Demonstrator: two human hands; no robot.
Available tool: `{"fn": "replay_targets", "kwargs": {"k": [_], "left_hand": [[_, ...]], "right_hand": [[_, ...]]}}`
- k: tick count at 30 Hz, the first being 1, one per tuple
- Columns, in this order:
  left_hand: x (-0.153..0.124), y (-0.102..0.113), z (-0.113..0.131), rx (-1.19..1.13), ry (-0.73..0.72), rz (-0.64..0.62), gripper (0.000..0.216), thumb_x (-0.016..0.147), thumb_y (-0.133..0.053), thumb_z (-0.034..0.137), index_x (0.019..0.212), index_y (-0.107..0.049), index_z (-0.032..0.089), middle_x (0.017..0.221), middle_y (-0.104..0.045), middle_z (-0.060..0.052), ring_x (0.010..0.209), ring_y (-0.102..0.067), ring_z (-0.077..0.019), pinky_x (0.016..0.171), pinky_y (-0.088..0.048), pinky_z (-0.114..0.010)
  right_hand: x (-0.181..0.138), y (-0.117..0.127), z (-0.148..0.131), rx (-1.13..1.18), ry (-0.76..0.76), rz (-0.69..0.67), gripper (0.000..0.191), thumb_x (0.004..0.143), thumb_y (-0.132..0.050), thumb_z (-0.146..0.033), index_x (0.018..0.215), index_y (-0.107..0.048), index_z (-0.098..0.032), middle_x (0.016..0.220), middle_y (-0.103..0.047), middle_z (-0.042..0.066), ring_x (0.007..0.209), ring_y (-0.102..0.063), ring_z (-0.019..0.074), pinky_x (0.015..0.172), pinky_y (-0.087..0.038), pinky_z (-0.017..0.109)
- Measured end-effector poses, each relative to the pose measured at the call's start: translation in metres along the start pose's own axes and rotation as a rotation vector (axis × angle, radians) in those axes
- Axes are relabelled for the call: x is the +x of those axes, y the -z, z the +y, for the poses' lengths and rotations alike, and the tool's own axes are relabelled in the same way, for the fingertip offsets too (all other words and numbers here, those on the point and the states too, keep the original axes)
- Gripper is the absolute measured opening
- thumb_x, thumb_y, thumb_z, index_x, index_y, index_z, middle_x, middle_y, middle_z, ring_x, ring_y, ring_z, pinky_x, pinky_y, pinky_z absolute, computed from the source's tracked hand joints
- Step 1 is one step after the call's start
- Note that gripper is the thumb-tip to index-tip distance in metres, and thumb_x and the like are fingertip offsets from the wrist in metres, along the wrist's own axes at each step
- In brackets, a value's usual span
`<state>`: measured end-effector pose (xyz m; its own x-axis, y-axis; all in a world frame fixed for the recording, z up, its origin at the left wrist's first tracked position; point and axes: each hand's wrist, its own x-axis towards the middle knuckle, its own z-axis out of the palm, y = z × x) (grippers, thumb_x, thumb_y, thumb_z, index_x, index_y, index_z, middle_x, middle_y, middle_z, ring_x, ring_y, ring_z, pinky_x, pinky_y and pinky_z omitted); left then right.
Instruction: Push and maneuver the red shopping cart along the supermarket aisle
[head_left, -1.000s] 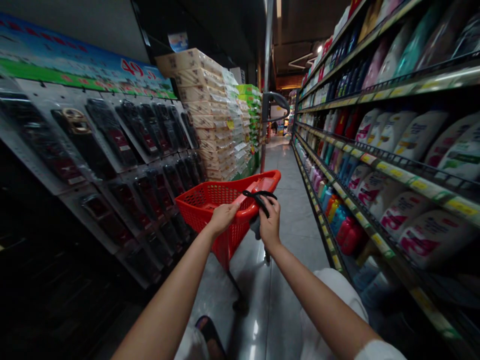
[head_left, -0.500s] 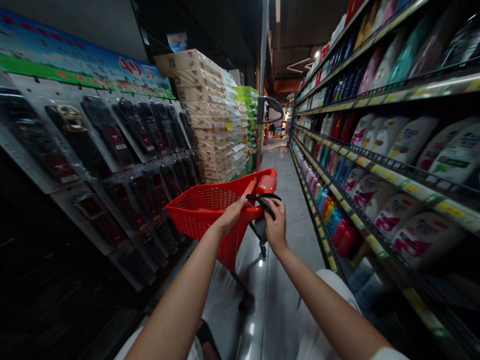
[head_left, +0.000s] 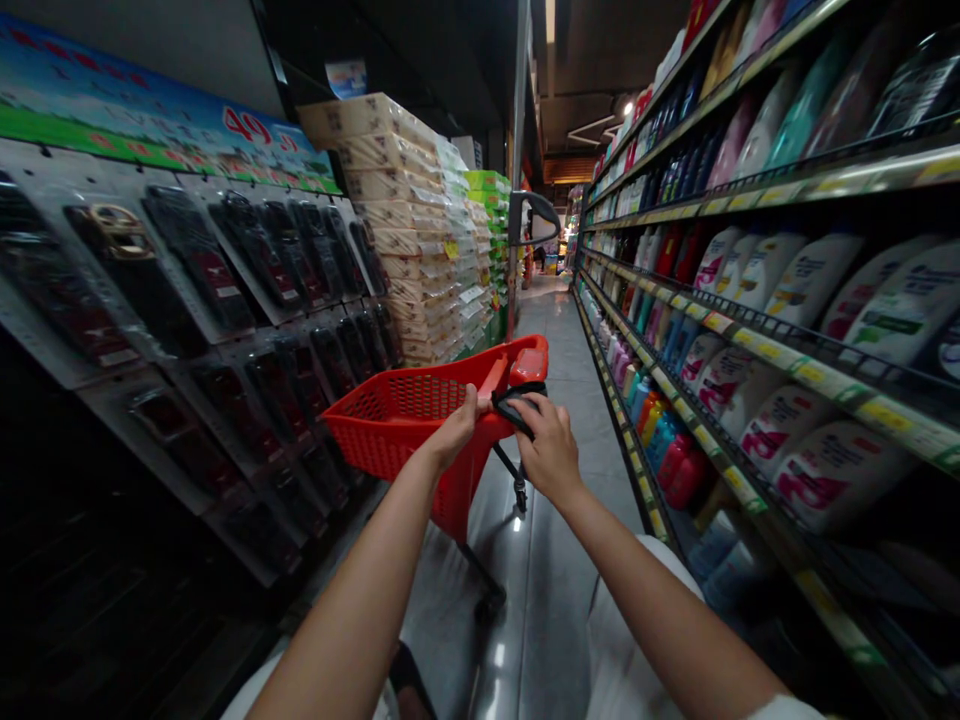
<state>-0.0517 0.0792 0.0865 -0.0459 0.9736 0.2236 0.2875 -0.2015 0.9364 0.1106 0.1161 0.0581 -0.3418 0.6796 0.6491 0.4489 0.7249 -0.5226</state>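
A red plastic shopping cart (head_left: 390, 440) stands in front of me, with perforated basket walls and dark legs on casters. Over its near right corner lies a looped black strap (head_left: 511, 402); its exact kind is not clear. My right hand (head_left: 549, 445) is closed over the strap, fingers curled on its top. On the other side, my left hand (head_left: 454, 430) is beside the cart's rim with its thumb raised, its fingertips closed at the left end of the strap. The hand itself partly hides what those fingertips press on.
Packaged black belts (head_left: 199, 255) hang on a display at the left. Behind them rise stacked tissue packs (head_left: 405, 230). A metal pole (head_left: 519, 130) carries a dark loop handle (head_left: 541, 215). Shelves of shampoo bottles (head_left: 832, 460) line the right side of the tiled aisle (head_left: 559, 360).
My right hand has shifted left and turned more palm-down over the strap. The left thumb has lifted, and the strap looks more bunched between my hands. My view has shifted slightly.
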Motion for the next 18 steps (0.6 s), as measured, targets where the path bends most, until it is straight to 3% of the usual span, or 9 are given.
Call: {"fn": "replay_targets", "kwargs": {"k": [8, 10, 14, 18], "left_hand": [[-0.003, 0.004, 0.001, 0.08, 0.12, 0.047, 0.088, 0.085, -0.008, 0.077, 0.093, -0.071, 0.017, 0.079, -0.07, -0.006, 0.078, -0.061, -0.0197, 0.073, -0.048, -0.03], [0.0, 0.0, 0.0, 0.095, 0.105, 0.07, 0.087, 0.085, -0.01, 0.077, 0.092, -0.072, 0.017, 0.079, -0.071, -0.006, 0.082, -0.062, -0.0211, 0.074, -0.048, -0.03], [0.006, -0.007, -0.005, 0.109, 0.054, 0.115, 0.084, 0.087, -0.013, 0.075, 0.092, -0.073, 0.016, 0.09, -0.073, -0.006, 0.095, -0.062, -0.0225, 0.087, -0.048, -0.033], [0.008, 0.009, -0.025, 0.207, -0.065, 0.164, 0.075, 0.093, -0.017, 0.065, 0.099, -0.07, 0.013, 0.109, -0.071, -0.009, 0.108, -0.061, -0.0227, 0.103, -0.041, -0.036]], "right_hand": [[0.067, 0.002, 0.037, 0.031, -0.047, -0.059, 0.035, 0.091, -0.045, -0.02, 0.116, -0.069, -0.027, 0.128, -0.062, 0.002, 0.115, -0.053, 0.0191, 0.101, -0.036, 0.037], [0.065, -0.001, 0.031, 0.01, -0.075, -0.045, 0.035, 0.091, -0.045, -0.019, 0.114, -0.07, -0.027, 0.127, -0.062, 0.003, 0.114, -0.053, 0.0195, 0.101, -0.035, 0.038], [0.031, -0.002, 0.006, -0.082, -0.032, -0.018, 0.033, 0.09, -0.048, -0.02, 0.112, -0.07, -0.029, 0.125, -0.063, 0.002, 0.105, -0.049, 0.0226, 0.092, -0.038, 0.037], [0.015, 0.002, 0.005, -0.091, 0.048, 0.001, 0.031, 0.088, -0.051, -0.021, 0.112, -0.07, -0.029, 0.123, -0.064, 0.002, 0.098, -0.047, 0.0239, 0.085, -0.039, 0.036]]}}
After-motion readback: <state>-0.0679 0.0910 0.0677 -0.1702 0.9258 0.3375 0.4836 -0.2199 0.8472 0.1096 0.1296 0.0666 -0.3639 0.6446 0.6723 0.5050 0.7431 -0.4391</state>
